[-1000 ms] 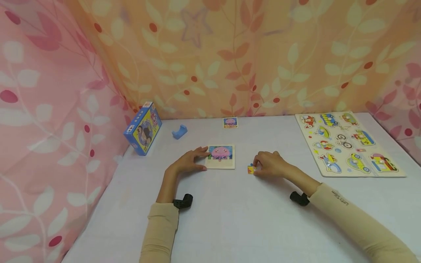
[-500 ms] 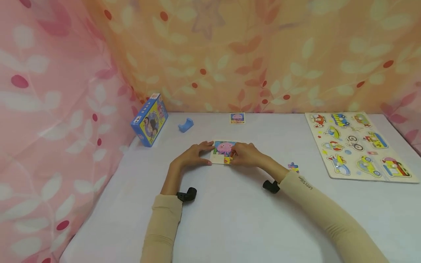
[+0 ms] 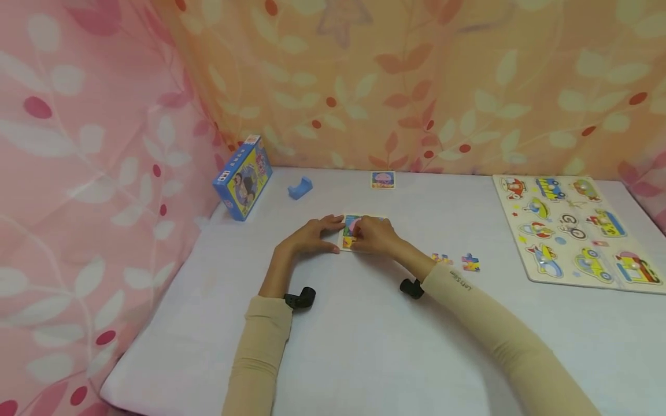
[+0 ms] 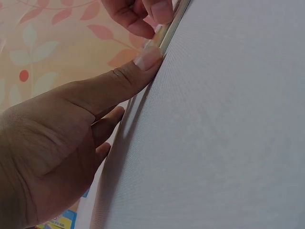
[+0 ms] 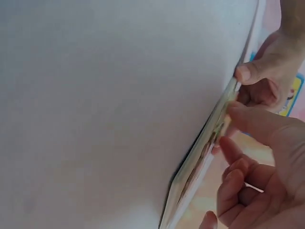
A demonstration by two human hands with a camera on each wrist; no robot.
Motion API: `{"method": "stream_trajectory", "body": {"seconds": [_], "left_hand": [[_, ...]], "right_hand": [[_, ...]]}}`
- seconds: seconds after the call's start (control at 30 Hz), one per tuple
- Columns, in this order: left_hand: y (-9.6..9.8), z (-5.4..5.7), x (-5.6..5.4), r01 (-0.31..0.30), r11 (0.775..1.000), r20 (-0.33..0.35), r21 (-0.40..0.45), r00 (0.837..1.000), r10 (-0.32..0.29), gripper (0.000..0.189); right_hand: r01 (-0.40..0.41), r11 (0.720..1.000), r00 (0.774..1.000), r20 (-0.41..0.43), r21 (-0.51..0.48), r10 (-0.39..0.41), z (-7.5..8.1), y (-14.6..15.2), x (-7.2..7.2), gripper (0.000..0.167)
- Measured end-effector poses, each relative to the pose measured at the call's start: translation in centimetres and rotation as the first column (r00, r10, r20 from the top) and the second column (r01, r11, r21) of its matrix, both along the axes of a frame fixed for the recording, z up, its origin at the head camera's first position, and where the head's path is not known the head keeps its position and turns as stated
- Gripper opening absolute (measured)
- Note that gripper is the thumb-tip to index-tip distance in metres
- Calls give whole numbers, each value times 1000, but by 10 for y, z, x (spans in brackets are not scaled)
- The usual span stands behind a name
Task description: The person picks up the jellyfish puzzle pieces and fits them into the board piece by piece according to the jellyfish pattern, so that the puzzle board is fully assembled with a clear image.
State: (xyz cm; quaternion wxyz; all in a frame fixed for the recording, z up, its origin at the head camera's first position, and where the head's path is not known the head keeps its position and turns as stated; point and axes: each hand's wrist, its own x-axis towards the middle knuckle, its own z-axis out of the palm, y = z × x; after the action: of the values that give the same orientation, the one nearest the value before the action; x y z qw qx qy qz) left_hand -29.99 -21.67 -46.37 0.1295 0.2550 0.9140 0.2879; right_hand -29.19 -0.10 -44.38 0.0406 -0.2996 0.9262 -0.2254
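A small square jigsaw board (image 3: 340, 238) with a pink octopus picture (image 3: 354, 223) lies flat at mid-table, largely covered by the right hand. My left hand (image 3: 309, 237) braces its left side, index finger near the upper corner and thumb at the lower one, fingers fairly straight. In the left wrist view the thumb (image 4: 148, 58) touches the board's edge. My right hand (image 3: 376, 236) pinches a yellow jigsaw piece (image 3: 347, 243) down at the board's lower left, thumb and index finger together. Two loose jigsaw pieces, one (image 3: 470, 262) farther right and one (image 3: 441, 258) beside the right forearm, lie on the table.
A blue picture box (image 3: 243, 178) stands at the back left, with a blue curved plastic holder (image 3: 300, 188) beside it. A small octopus card (image 3: 383, 179) lies at the back. The large wooden vehicle puzzle (image 3: 559, 241) fills the right side. Patterned curtains (image 3: 291, 69) border the table.
The right hand has carried a yellow piece leftward from the table onto the board, now at its lower left. The left hand keeps its place there. The head view has shifted slightly.
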Motion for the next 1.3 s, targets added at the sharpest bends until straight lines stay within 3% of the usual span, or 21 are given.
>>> {"method": "stream_trajectory", "body": {"seconds": [0.13,0.27,0.47,0.6,0.93,1.17,1.3], "left_hand": [[4,0,2,37,999,-15,21,999,-37,71],[6,2,2,31,999,-17,24,999,-31,71],[7,3,0,15,1000,5,-2,1000,-15,71],[8,5,0,5,1000,8,-9,1000,-5,69],[5,6,-5,4,1000,-24,-16,1000,-4,68],[5,4,-2,-10,1000,16,-20,1000,10,67],[3,3,-1,-15,1000,11,-24,1000,16,63]], "right_hand": [[2,1000,999,-32,-8,-2,0,3,1,24],[-3,1000,999,-37,-29,2,0,5,-1,25],[-26,1000,1000,11,-8,26,-3,4,-6,24],[4,1000,999,41,2,-4,-2,2,-9,22],[11,999,1000,-15,53,-10,6,-1,-11,23],[16,996,990,141,-87,-4,3,19,-11,21],[36,992,990,138,-120,-20,5,44,-9,20]]}}
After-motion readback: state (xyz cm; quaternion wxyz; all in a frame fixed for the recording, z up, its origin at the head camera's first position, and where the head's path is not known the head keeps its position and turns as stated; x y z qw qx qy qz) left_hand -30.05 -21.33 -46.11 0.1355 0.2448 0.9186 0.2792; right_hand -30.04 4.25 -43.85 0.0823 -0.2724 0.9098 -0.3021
